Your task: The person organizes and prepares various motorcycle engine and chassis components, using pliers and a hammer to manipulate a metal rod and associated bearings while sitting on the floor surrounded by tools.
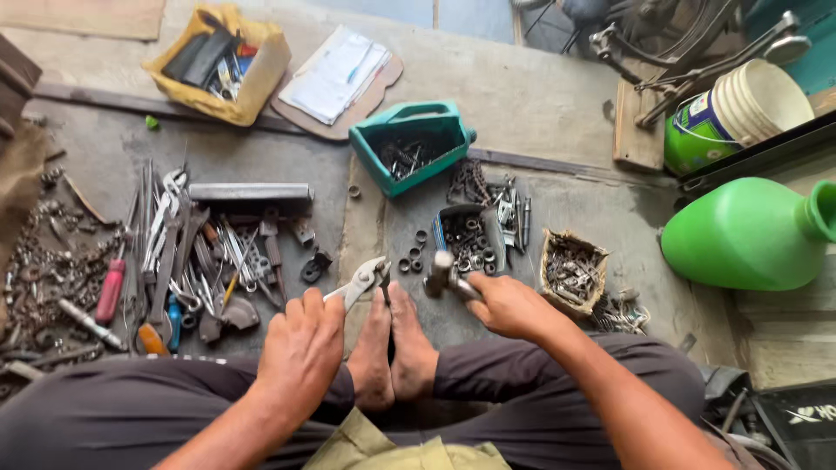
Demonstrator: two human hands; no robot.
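Seated on a workshop floor with bare feet (389, 348) drawn together, you hold a tool in each hand. Your left hand (300, 348) is wrapped around the handles of a pair of pliers (359, 283), whose metal head points forward over your toes, jaws slightly parted around a small dark part (385, 283). Your right hand (509, 305) is closed around the handle of a hammer (442, 271), its steel head raised just beside the pliers' tip. The dark part sits between the two tools, directly above your toes.

The part is likely rigid metal, small and apt to slip, so the plier jaws look the surest hold. The hammer will be head-heavy; a grip well back on the handle suits it.

To your left lies a spread of wrenches and screwdrivers (187, 261) beside a grey metal bar (250, 191). Ahead stand a teal tub (414, 144) of fasteners, a small blue tray (470, 235) of washers and a woven basket (572, 270) of bolts. A yellow bag (222, 65) and a clipboard (335, 83) lie further off; a green jug (749, 233) and a bucket (740, 113) rest to your right.
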